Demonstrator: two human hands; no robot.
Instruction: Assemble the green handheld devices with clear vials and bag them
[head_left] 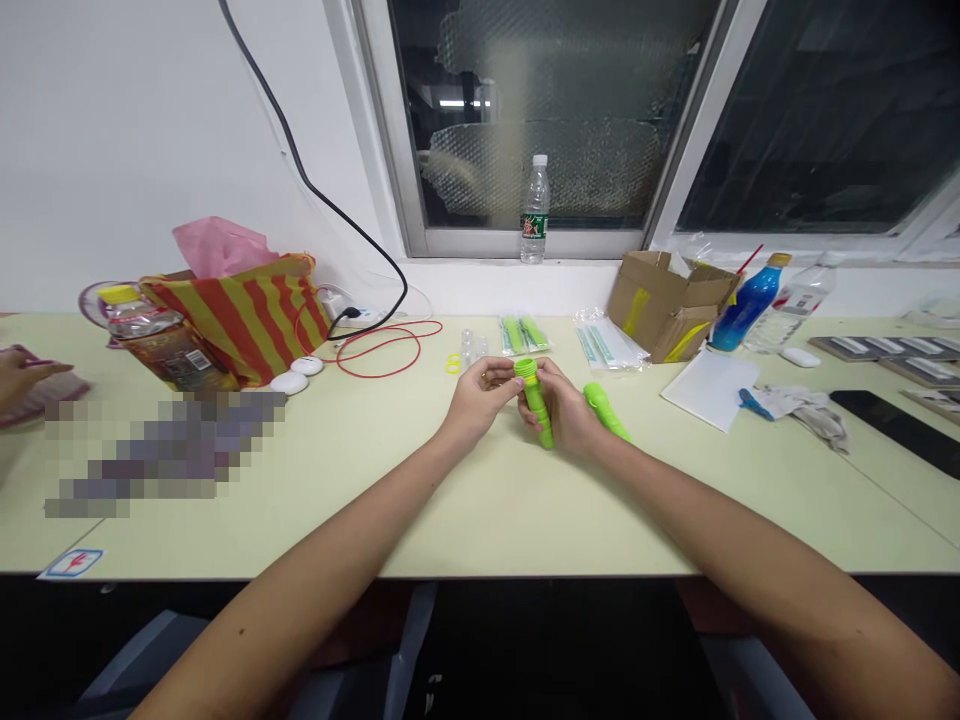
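Observation:
Both my hands hold one green tube [537, 408] above the table, its threaded, open-looking top end tilted away from me. My left hand [481, 398] pinches the tube near its top, thumb against the rim. Around the tube's right side and middle wrap the fingers of my right hand [568, 408]. A second green tube [606, 411] lies on the table just right of my right hand. Behind my hands are a clear bag with green parts [525, 334], small clear pieces [469, 347] and yellow rings [453, 363].
On the pale table [480, 520], a striped bag [255, 315] and tea bottle [161, 340] stand left. A cardboard box [664, 305], blue bottle [750, 303], gloves [806, 408] and black phone-like slab [896, 428] are right. Another person's hand [22, 378] is far left.

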